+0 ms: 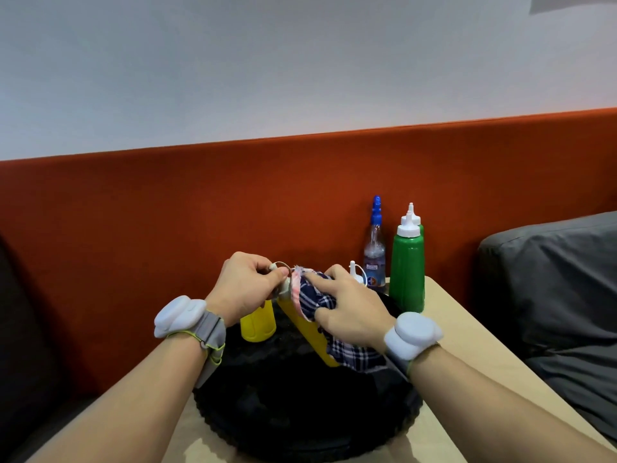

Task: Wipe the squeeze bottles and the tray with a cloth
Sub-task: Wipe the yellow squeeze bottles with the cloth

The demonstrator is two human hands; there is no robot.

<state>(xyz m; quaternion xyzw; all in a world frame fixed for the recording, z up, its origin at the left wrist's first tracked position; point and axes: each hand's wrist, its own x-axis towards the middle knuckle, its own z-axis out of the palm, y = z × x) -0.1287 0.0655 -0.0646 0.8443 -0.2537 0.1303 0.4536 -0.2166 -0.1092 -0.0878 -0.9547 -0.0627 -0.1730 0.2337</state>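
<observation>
Left hand [247, 285] pinches the white cap [278, 269] of a yellow bottle [307, 332] between thumb and curled fingers. This bottle is lifted above the tray [300, 416] and tilted, with its nozzle end up toward the left and its base down toward the right. Right hand [350, 305] grips the bottle's body through a plaid cloth [310, 297]. The thumb is tucked round the near side and the forefinger lies along the top of the fabric. The cloth wraps the upper body just below the cap, and its loose end hangs under the right wrist. A second yellow bottle [257, 324] stands upright on the far left part of the round black tray, partly hidden by the left hand. Behind the right hand's knuckles a small white nozzle [354, 272] shows, with its body hidden. Two green bottles [407, 272] stand upright, one behind the other, just beside the tray's far right rim on the beige surface [467, 362]. A clear bottle [375, 248] with a blue cap stands just left of them. Both wrists carry pale grey bands [178, 315]. A red backrest [200, 202] runs behind the surface, and a grey cushion [551, 295] lies to the right.
</observation>
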